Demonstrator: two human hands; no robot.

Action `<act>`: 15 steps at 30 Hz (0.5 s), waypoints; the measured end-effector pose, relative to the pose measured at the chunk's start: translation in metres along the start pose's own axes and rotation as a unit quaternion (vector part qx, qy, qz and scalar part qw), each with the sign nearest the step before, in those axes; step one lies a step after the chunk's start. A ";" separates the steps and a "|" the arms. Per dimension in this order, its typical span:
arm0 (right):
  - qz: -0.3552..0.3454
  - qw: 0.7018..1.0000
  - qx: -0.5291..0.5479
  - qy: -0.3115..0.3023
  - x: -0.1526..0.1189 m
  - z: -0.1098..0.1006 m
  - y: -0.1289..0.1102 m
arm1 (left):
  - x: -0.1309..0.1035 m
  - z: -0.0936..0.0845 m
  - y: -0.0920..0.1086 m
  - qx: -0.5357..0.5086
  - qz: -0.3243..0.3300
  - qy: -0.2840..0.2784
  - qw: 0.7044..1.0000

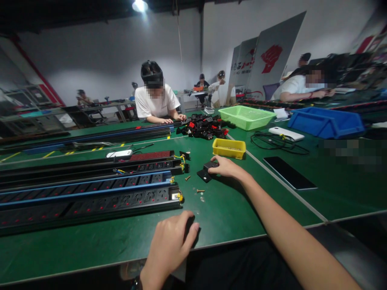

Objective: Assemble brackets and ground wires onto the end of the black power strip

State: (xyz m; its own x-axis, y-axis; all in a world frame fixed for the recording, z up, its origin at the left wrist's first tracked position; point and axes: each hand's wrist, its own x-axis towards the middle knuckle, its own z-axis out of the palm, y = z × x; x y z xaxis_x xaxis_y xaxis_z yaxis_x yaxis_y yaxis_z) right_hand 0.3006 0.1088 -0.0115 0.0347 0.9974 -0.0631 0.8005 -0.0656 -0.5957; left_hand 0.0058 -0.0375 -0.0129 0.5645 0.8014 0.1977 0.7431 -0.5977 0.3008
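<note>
My right hand [224,166] reaches out over the green table [229,209] and its fingers rest on a small black plastic part [209,165] beside a flat black plate [203,175]. My left hand [171,242] lies near the table's front edge, curled, with something dark half hidden under the fingers. Several long black power strips [90,193] with blue trim lie to the left of both hands. A few loose screws [199,191] sit between the strips and my right hand.
A small yellow tray [229,148] stands beyond my right hand. Further back are a pile of black and red parts [205,127], a green basket [246,117], a blue bin [326,123], a black phone [289,173] and a cable. A person in white sits opposite.
</note>
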 end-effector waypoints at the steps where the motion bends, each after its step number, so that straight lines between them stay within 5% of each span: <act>1: -0.004 1.000 0.003 0.003 0.000 0.000 0.000 | 0.000 0.001 0.000 0.004 -0.002 0.001 1.000; 15: -0.023 0.999 0.027 -0.016 -0.003 -0.003 -0.001 | -0.001 0.001 -0.001 0.020 -0.007 -0.003 1.000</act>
State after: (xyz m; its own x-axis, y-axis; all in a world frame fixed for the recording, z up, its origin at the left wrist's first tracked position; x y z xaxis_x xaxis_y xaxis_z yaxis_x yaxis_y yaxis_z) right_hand 0.3021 0.1060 -0.0083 -0.0218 0.9980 -0.0599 0.7670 -0.0217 -0.6413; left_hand 0.0051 -0.0376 -0.0139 0.5560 0.8094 0.1890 0.7644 -0.5872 0.2663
